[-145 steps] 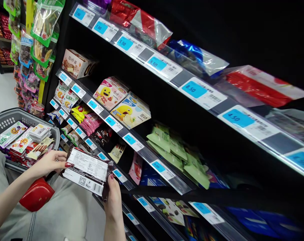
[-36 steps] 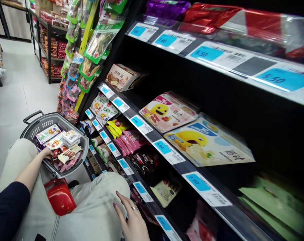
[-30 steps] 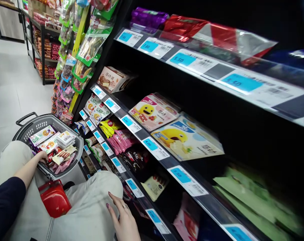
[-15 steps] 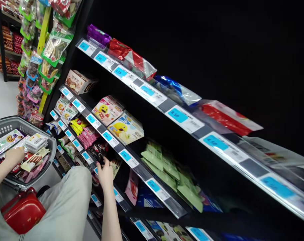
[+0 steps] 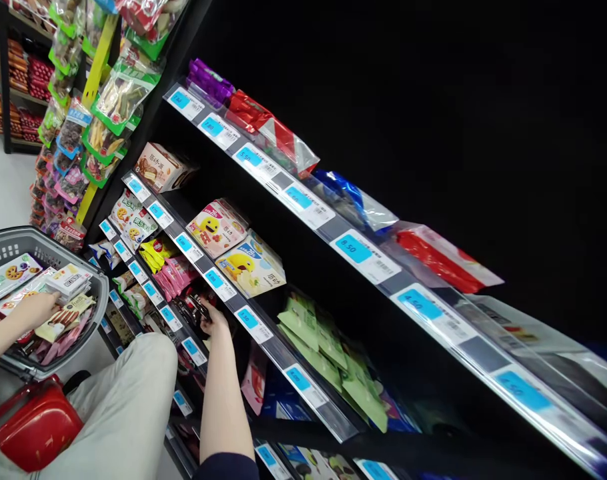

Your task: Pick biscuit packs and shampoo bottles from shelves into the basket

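Note:
My right hand reaches into a lower shelf. Its fingers are closed on a dark brown snack packet among similar dark packets. Pink packets and a yellow packet lie just up the shelf from it. Over the grey shopping basket at the left is my left hand, its fingers curled and closed. Its fingertips are by a white boxed snack and a cream-coloured snack pack; whatever they hold is hidden. A long white cookie pack also lies in the basket.
Shelf edges with blue price tags slant across the view above my right arm. Snack boxes and green bags stand on the shelf. Bagged snacks hang on a rack. A red rounded object is beside my leg.
My right hand has reached further in and its fingers have closed on a dark packet. My left hand has shifted right over the basket, towards the white box.

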